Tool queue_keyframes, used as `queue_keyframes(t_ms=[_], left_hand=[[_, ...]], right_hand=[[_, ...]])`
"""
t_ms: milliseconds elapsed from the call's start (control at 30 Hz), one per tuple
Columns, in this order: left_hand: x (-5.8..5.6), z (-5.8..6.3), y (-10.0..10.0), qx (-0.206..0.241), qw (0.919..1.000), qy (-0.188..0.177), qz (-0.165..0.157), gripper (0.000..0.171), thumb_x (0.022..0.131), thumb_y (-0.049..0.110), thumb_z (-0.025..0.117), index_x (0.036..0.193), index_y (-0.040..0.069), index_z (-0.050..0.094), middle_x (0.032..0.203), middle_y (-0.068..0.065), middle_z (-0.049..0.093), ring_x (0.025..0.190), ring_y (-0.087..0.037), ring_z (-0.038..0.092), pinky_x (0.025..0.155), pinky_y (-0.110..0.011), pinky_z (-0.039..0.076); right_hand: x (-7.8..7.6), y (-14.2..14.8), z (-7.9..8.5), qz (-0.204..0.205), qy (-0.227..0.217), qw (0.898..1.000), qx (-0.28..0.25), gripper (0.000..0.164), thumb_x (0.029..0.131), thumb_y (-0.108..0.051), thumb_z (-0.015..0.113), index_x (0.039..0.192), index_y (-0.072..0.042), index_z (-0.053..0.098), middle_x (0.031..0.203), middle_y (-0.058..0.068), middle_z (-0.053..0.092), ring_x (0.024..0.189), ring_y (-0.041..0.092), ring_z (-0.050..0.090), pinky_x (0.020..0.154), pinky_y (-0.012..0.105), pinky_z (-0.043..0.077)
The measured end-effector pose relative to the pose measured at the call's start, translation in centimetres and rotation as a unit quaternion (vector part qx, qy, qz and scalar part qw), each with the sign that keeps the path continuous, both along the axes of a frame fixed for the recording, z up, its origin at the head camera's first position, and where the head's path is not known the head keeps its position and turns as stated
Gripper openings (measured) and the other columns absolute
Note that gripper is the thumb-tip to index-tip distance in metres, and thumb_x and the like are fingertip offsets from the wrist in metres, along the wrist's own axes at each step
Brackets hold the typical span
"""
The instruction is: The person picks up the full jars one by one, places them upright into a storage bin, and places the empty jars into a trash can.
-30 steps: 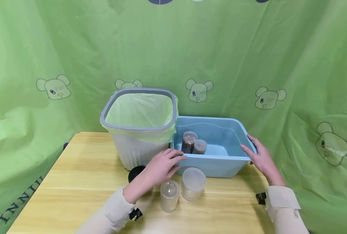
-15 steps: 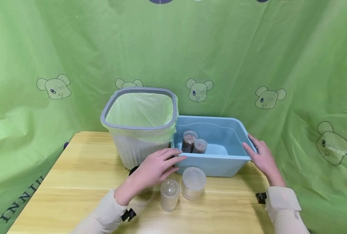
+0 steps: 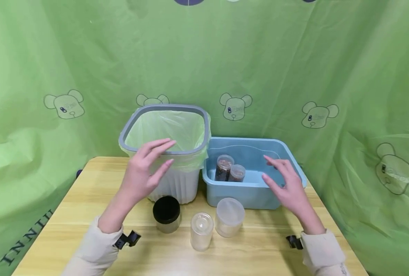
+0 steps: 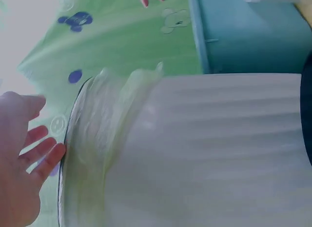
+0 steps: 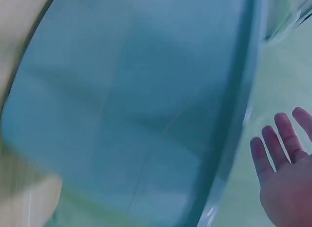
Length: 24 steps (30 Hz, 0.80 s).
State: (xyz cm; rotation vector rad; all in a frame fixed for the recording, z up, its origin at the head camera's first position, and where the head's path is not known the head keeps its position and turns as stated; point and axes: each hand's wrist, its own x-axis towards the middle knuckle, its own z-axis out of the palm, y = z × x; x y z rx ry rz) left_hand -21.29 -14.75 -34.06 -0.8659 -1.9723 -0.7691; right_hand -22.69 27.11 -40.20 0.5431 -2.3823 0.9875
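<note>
My left hand is raised in front of the white bin, fingers extended, holding nothing. A grey rim tops the bin, and a pale green bag lines it. Over the right part of the blue tub, my right hand hovers with spread fingers and nothing in its grasp. Two clear jars with dark contents, a taller jar and a shorter jar, stand at the left inside the tub. In the left wrist view, the left hand appears beside the bag-covered rim.
Three containers stand in front on the wooden table: a black-lidded jar, a clear jar and a wider jar with a translucent lid. A green printed curtain hangs behind.
My left hand has left the tub's front rim and moved up and left, uncovering the black-lidded jar. My right hand has let go of the tub's right rim and moved left over it.
</note>
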Motion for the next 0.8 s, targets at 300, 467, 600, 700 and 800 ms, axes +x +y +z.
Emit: queue_keyframes(t_ms=[300, 467, 600, 700, 800], left_hand=[[-1.5, 0.2, -4.6, 0.101, 0.9888, -0.078, 0.078, 0.057, 0.085, 0.017, 0.083, 0.140, 0.017, 0.066, 0.142, -0.009, 0.062, 0.133, -0.031, 0.053, 0.116, -0.050, 0.039], [-2.9, -1.1, -6.8, 0.176, 0.9618, -0.193, 0.081, 0.063, 0.085, 0.020, 0.085, 0.144, 0.023, 0.062, 0.154, -0.004, 0.051, 0.145, -0.025, 0.041, 0.120, -0.060, 0.030], [-3.4, -2.0, -7.7, 0.199, 0.9519, -0.223, 0.070, 0.065, 0.085, 0.018, 0.085, 0.145, 0.023, 0.061, 0.158, -0.002, 0.047, 0.149, -0.025, 0.037, 0.125, -0.057, 0.028], [-3.5, -2.5, -7.8, 0.216, 0.9468, -0.235, 0.043, 0.066, 0.086, 0.012, 0.084, 0.147, 0.019, 0.059, 0.158, -0.004, 0.045, 0.152, -0.023, 0.035, 0.128, -0.045, 0.029], [-3.1, -2.4, -7.3, 0.234, 0.9399, -0.248, 0.029, 0.066, 0.086, 0.004, 0.081, 0.147, 0.011, 0.057, 0.158, -0.010, 0.044, 0.155, -0.024, 0.032, 0.129, -0.034, 0.027]], right_hand=[[3.1, -6.2, -1.4, 0.143, -0.075, 0.986, 0.029, 0.064, 0.095, -0.015, 0.072, 0.154, -0.017, 0.049, 0.138, 0.008, 0.059, 0.125, 0.027, 0.057, 0.107, 0.058, 0.050], [4.4, -8.2, -2.2, 0.186, -0.078, 0.979, 0.037, 0.069, 0.092, -0.023, 0.078, 0.154, -0.024, 0.050, 0.142, -0.002, 0.057, 0.130, 0.024, 0.057, 0.105, 0.063, 0.050], [4.9, -9.7, -2.9, 0.228, -0.099, 0.967, 0.049, 0.073, 0.090, -0.028, 0.080, 0.156, -0.026, 0.047, 0.144, -0.001, 0.056, 0.129, 0.024, 0.058, 0.104, 0.061, 0.051], [5.2, -10.7, -3.7, 0.248, -0.135, 0.957, 0.065, 0.078, 0.089, -0.034, 0.081, 0.157, -0.031, 0.044, 0.145, -0.004, 0.054, 0.129, 0.025, 0.059, 0.106, 0.058, 0.052], [5.4, -11.7, -4.7, 0.254, -0.164, 0.950, 0.084, 0.080, 0.087, -0.038, 0.083, 0.157, -0.034, 0.045, 0.146, -0.010, 0.052, 0.131, 0.022, 0.057, 0.108, 0.054, 0.052]])
